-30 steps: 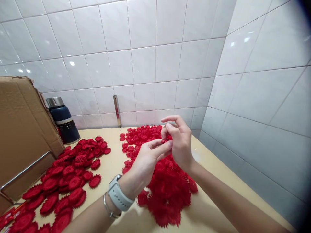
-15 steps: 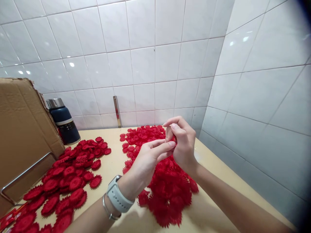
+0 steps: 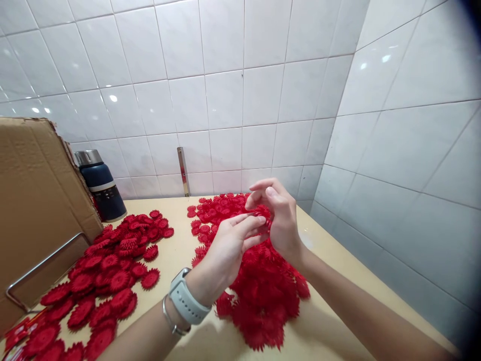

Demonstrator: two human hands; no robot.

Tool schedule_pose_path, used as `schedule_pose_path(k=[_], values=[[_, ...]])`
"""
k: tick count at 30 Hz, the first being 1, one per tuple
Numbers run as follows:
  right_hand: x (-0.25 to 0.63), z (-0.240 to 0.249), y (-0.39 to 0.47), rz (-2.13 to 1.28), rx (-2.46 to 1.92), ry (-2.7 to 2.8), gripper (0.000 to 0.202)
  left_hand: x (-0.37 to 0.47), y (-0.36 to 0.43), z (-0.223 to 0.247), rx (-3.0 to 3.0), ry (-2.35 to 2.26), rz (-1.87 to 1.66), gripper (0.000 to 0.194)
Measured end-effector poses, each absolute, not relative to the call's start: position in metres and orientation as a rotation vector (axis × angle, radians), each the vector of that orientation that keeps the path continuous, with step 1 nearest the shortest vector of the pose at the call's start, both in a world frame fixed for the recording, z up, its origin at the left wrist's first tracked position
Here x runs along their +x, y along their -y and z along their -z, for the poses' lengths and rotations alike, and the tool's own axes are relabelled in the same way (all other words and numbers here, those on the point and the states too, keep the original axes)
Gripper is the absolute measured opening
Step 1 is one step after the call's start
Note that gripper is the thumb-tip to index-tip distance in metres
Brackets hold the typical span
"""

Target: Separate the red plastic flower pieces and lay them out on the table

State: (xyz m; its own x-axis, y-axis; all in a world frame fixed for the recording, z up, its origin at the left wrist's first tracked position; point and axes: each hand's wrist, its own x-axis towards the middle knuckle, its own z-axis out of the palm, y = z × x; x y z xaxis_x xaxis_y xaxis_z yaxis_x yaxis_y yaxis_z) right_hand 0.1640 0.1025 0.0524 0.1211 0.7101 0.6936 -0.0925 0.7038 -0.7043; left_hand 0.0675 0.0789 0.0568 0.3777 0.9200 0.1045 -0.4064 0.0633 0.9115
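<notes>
My left hand [image 3: 233,240], wearing a pale watch [image 3: 188,296] and a metal bangle, is closed in a pinch. A bit of red, seemingly one of the red toothed fabric discs [image 3: 267,224], shows at its fingertips, mostly hidden. Facing it, my right hand [image 3: 281,215] is cupped, fingers curved and parted from the thumb, its palm close to the left fingertips. I see nothing gripped in the right fingers. Below both hands spreads a large heap of red toothed fabric discs [image 3: 259,301], running back towards the wall.
To the left lies a second pile of red discs [image 3: 112,271], fuller and layered. A cardboard box [image 3: 33,210], a bent metal wire stand [image 3: 45,263] and a dark blue bottle [image 3: 103,188] stand there. White tiled walls [image 3: 225,100] bound the table [image 3: 173,250] behind and at right.
The right fingers have lifted and opened away from the left fingertips, where they were touching before. The left hand keeps its pinch. The view has shifted slightly.
</notes>
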Motion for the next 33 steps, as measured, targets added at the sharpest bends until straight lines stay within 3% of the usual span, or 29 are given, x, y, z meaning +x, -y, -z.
schedule_pose_path(k=[11, 19, 33], values=[[0.163, -0.053, -0.098, -0.456, -0.648, 1.459, 0.019, 0.07, -0.078, -0.055, 1.075, -0.611, -1.137, 0.01], [0.165, -0.054, -0.095, -0.427, -0.648, 1.49, 0.017, 0.066, -0.077, -0.061, 1.111, -0.564, -1.013, 0.021], [0.166, -0.06, -0.089, -0.536, -0.585, 1.456, 0.015, 0.07, -0.079, -0.059, 1.074, -0.636, -1.112, 0.007]])
